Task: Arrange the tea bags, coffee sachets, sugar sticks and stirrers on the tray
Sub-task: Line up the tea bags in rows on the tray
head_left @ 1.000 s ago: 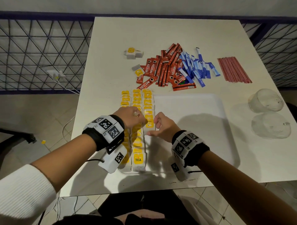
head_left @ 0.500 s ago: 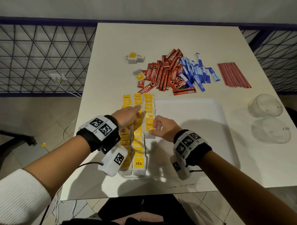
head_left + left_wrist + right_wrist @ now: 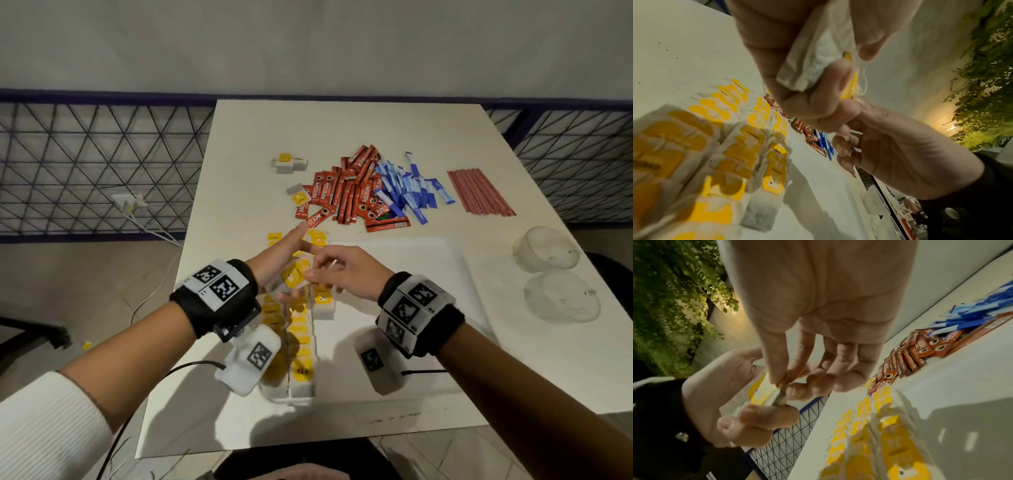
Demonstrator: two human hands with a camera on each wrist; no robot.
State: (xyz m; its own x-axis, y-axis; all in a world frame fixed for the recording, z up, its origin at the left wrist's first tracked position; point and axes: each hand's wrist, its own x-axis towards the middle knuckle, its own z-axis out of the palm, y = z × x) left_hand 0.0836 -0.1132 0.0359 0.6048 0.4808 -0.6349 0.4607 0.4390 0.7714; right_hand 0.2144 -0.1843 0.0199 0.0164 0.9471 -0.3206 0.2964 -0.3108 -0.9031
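Above the rows of yellow-tagged tea bags (image 3: 301,342) on the left side of the white tray (image 3: 428,260), my left hand (image 3: 277,263) grips a small bunch of tea bags (image 3: 294,277). In the left wrist view its curled fingers (image 3: 818,100) wrap the white bags (image 3: 812,65). My right hand (image 3: 313,269) pinches the edge of one held bag (image 3: 781,392) between thumb and finger. Behind the tray lie red coffee sachets (image 3: 349,192), blue sugar sticks (image 3: 407,188) and red stirrers (image 3: 479,192).
Two loose tea bags (image 3: 287,162) and another (image 3: 298,195) lie behind the tray at the left. Two clear glass bowls (image 3: 544,246) stand near the table's right edge. A wire fence (image 3: 102,164) runs behind the table's far left edge.
Both hands have lifted off the tea bag rows. The left hand now holds a bunch of bags in the air, and the right hand has come up to pinch one.
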